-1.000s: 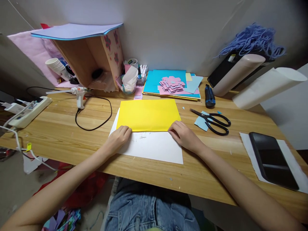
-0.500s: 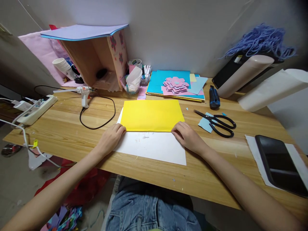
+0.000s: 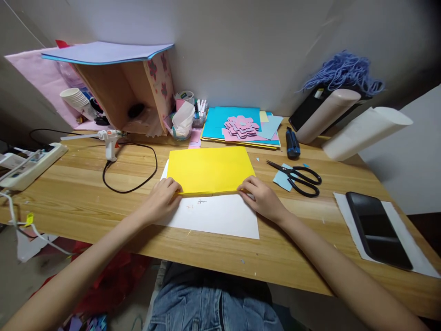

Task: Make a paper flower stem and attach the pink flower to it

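Observation:
A folded yellow paper sheet (image 3: 210,169) lies on a white sheet (image 3: 220,216) in the middle of the wooden desk (image 3: 79,202). My left hand (image 3: 161,197) pinches the yellow sheet's near left corner, fingers curled on the folded edge. My right hand (image 3: 261,197) pinches its near right corner the same way. The near edge looks slightly lifted between the two hands.
Black scissors (image 3: 298,177) lie on a blue scrap right of the paper, a black phone (image 3: 377,230) further right. A glue gun (image 3: 108,140) with its cord and a power strip (image 3: 24,168) sit left. Coloured paper with pink cut-outs (image 3: 241,126) lies behind.
Both hands stay at the yellow sheet's near corners. The fingers now grip the folded edge, which has risen slightly. The head view has shifted a little.

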Tool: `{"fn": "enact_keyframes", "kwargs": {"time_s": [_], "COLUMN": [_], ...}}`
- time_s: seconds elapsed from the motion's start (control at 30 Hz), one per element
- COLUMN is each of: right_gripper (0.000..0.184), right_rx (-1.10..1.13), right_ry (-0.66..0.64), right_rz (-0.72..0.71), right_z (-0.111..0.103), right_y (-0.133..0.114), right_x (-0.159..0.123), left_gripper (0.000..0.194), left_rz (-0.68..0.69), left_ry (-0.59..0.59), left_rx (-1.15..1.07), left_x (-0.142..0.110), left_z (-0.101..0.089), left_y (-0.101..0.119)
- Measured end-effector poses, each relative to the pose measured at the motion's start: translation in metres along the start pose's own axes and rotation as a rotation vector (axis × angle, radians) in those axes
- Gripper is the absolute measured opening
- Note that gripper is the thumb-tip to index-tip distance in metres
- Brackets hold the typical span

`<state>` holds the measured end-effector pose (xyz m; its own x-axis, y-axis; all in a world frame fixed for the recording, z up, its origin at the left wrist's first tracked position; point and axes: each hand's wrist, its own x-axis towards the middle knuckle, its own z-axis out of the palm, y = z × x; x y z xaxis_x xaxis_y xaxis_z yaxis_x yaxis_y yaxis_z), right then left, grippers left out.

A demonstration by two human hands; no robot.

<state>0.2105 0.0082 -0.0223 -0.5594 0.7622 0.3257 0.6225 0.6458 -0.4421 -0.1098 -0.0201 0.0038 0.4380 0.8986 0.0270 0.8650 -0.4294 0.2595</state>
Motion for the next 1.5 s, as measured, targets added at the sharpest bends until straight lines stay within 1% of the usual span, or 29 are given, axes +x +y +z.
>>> {"fn": "enact_keyframes", "kwargs": {"time_s": [0.1, 0.17, 0.27, 0.33, 0.47, 0.53, 0.63, 0.73, 0.8, 0.9, 1.03, 1.13, 1.23, 1.37, 1.5], "right_gripper": [0.012, 0.011, 0.010, 0.010, 0.011, 0.013, 0.012, 0.012, 0.013, 0.014, 0.011, 0.010, 0.008, 0.005, 0.007], "right_rx": [0.003, 0.009, 0.035, 0.060, 0.127, 0.152, 0.150, 0.108, 0.083, 0.075, 0.139, 0.188, 0.195, 0.221, 0.216], "right_ry": [0.040, 0.048, 0.061, 0.079, 0.124, 0.133, 0.139, 0.149, 0.148, 0.130, 0.067, 0.010, 0.004, 0.025, 0.039], "right_rz": [-0.040, -0.062, -0.024, 0.011, 0.056, 0.076, 0.101, 0.107, 0.099, 0.088, 0.118, 0.134, 0.136, 0.135, 0.123], "right_z": [0.003, 0.004, 0.002, 0.000, -0.004, -0.004, -0.004, -0.003, -0.003, -0.004, -0.005, -0.004, -0.003, -0.002, -0.001], "right_y": [0.000, 0.001, 0.003, 0.004, 0.005, 0.006, 0.008, 0.008, 0.008, 0.006, 0.006, 0.006, 0.005, 0.002, 0.000], "right_x": [-0.001, -0.001, -0.002, -0.002, 0.000, 0.001, 0.003, 0.004, 0.005, 0.005, 0.004, 0.004, 0.005, 0.006, 0.006], "left_gripper": [0.007, 0.004, 0.006, 0.012, 0.031, 0.032, 0.025, 0.016, 0.005, 0.012, 0.010, 0.009, 0.008, 0.007, 0.009], "left_rz": [0.004, -0.020, -0.049, -0.025, 0.061, 0.059, 0.049, 0.095, 0.137, 0.148, 0.044, -0.027, -0.058, -0.052, -0.010], "left_ry": [-0.020, -0.025, -0.005, 0.023, 0.038, 0.025, 0.021, 0.052, 0.041, -0.006, -0.029, -0.006, 0.039, 0.092, 0.097], "left_rx": [-0.106, -0.163, -0.229, -0.248, -0.129, -0.056, -0.008, -0.046, -0.117, -0.214, -0.340, -0.404, -0.413, -0.390, -0.376], "left_x": [0.008, 0.013, 0.023, 0.031, 0.050, 0.058, 0.065, 0.064, 0.060, 0.056, 0.053, 0.052, 0.052, 0.052, 0.052], "left_z": [0.004, 0.008, 0.012, 0.012, 0.012, 0.013, 0.016, 0.016, 0.014, 0.014, 0.020, 0.024, 0.025, 0.023, 0.022], "left_y": [0.014, 0.020, 0.023, 0.022, 0.020, 0.020, 0.022, 0.026, 0.029, 0.031, 0.033, 0.035, 0.037, 0.038, 0.037]}}
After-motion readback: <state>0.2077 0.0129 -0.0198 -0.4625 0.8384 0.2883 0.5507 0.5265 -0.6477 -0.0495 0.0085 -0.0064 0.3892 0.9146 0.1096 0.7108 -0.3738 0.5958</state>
